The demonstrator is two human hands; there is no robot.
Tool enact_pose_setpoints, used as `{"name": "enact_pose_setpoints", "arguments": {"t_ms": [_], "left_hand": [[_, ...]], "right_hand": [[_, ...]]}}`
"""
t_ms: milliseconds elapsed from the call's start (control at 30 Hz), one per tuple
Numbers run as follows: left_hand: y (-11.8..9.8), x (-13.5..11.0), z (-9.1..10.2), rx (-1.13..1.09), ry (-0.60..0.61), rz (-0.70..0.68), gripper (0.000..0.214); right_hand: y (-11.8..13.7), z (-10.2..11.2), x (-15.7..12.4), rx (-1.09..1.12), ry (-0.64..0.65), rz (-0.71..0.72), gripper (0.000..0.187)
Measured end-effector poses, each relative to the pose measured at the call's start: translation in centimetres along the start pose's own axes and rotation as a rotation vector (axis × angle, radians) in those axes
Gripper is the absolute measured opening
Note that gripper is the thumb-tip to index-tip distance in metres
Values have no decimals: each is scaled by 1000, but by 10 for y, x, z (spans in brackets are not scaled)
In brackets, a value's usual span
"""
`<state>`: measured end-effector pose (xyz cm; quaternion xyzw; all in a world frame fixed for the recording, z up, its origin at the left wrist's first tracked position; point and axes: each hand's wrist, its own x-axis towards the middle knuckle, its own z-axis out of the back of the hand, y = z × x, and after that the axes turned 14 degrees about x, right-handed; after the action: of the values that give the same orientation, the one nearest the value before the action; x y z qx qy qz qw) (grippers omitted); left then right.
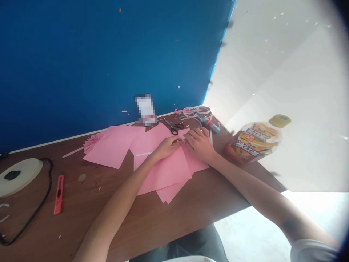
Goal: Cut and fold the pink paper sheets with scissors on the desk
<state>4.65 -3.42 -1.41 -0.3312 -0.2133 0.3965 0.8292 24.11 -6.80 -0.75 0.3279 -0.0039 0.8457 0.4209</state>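
My left hand (168, 147) rests on overlapping sheets of pink paper (169, 169), thumb and fingers pinched together at the paper's far edge. Close beside it, my right hand (199, 142) is bent over the same edge, its fingers curled down on the paper. The fingertips of both hands nearly meet, and the small bit between them is hard to make out. A white strip (144, 154) lies across the paper left of my left hand. Black-handled scissors (174, 129) lie just beyond the hands.
Left are more pink paper (113, 143) with a pleated fan (92, 142), a red box cutter (59, 194), a black cable (40, 203) and a white round object (21, 176). Right stand a bottle (253, 142) and a tube (211, 124) near pale strips (195, 113). A blurred-out phone-like object (146, 109) leans on the blue wall.
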Motion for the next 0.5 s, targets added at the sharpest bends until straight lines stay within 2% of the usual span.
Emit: {"name": "enact_pose_setpoints", "arguments": {"t_ms": [67,167,400,500], "left_hand": [[0,0,3,10,-4,24,40],[1,0,10,31,6,53,41],[-1,-1,27,103,58,33,36],[-4,-3,32,141,103,30,35]], "right_hand": [[-3,-1,-1,-18,4,-43,20],[-6,-1,-4,70,9,-87,17],[-3,0,-3,256,200,-314,35],[-6,-2,-3,316,197,-253,32]]}}
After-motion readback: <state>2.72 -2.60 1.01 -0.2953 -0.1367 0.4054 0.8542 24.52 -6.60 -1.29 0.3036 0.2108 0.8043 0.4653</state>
